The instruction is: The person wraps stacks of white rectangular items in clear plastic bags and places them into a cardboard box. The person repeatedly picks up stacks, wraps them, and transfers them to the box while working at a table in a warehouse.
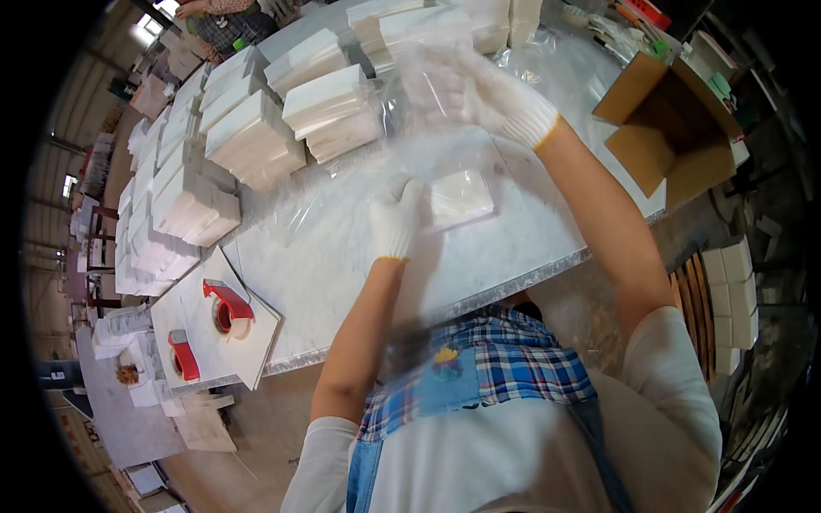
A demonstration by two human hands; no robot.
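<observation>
Down on the bench, the gloved left hand (396, 219) presses flat beside a white square slab (460, 198). Above it, the gloved right hand (479, 85) pinches up the clear plastic bag (410, 162).

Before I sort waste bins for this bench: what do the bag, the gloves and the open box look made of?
The bag looks like thin clear plastic film: see-through, glossy, wrinkled. The glove on the left hand and on the right hand seems white knitted fabric, matte, with yellowish cuffs. The open box looks like plain brown cardboard, dull, with folded flaps.

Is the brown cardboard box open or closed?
Open. The brown cardboard box at the white table's right end has its flaps spread outward, showing the inside; its contents cannot be told.
</observation>
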